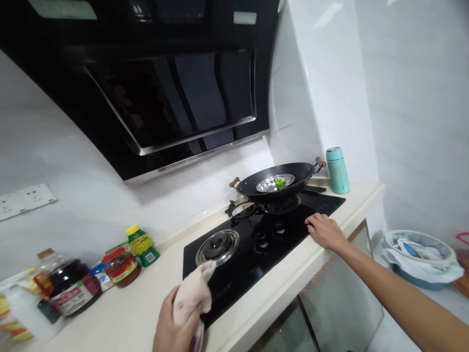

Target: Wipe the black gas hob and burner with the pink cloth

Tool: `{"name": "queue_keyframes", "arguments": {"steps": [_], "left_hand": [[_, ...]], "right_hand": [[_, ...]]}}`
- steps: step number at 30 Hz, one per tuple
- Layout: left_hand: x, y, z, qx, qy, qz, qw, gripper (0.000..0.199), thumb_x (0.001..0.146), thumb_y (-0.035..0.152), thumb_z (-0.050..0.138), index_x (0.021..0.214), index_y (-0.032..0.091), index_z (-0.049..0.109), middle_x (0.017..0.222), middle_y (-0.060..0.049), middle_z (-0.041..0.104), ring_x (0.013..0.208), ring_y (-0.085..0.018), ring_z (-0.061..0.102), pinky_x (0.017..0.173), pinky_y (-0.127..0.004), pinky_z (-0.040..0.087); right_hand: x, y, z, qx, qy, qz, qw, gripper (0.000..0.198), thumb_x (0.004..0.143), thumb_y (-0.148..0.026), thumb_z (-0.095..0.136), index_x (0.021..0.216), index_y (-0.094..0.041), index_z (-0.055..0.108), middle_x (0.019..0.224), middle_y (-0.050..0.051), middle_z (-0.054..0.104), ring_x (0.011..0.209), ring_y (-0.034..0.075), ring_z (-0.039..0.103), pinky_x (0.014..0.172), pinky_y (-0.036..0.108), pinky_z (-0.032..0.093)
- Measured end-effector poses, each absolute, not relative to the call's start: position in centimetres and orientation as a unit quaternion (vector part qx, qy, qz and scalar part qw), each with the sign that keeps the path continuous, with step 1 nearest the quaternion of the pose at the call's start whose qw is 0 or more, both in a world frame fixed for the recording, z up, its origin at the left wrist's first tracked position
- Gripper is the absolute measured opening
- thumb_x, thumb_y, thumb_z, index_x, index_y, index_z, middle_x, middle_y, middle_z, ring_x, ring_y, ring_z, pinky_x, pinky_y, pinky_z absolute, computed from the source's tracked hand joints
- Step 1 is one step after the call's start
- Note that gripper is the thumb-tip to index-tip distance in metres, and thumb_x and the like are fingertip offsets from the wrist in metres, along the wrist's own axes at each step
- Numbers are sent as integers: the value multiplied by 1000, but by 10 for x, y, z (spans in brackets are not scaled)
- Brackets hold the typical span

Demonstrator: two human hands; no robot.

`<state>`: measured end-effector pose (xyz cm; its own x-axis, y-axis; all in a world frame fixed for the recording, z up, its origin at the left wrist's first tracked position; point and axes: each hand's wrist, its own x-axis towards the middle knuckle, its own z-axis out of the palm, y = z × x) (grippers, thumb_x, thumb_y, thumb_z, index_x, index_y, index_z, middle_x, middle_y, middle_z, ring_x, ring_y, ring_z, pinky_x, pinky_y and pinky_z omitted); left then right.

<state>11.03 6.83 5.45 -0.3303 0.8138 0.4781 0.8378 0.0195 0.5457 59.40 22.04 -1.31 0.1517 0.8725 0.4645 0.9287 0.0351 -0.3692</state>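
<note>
My left hand (172, 325) is closed around a pale cloth (194, 293), whose tip lies on the black glass cooktop (256, 254) near the left burner (217, 246). My right hand (324, 231) rests flat, fingers spread, on the cooktop's right front edge beside the knobs (261, 238). A black wok (276, 183) with two wooden handles sits on the right burner; inside it are a metal dish and a small green object (280, 183).
A black range hood (164, 93) hangs overhead. Sauce jars and bottles (120, 266) crowd the cream counter at left. A teal flask (337, 170) stands by the wall corner. A lined bin (421, 256) is low at right. A wall socket (25, 199) is at left.
</note>
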Motion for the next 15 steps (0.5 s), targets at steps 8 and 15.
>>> {"name": "queue_keyframes", "arguments": {"steps": [8, 15], "left_hand": [[220, 149, 65, -779, -613, -114, -69, 69, 84, 59, 54, 147, 31, 51, 161, -8, 41, 152, -36, 26, 122, -59, 14], [251, 197, 52, -767, -637, -70, 36, 57, 96, 49, 41, 147, 25, 52, 161, -10, 41, 151, -34, 29, 123, -53, 19]], "right_hand": [[592, 218, -12, -692, -650, -54, 308, 33, 97, -30, 36, 111, -26, 65, 121, 7, 61, 112, 25, 53, 94, 41, 39], [593, 220, -16, -685, -657, -68, 308, 31, 97, -31, 35, 111, -26, 63, 120, 8, 61, 110, 25, 53, 92, 42, 40]]}}
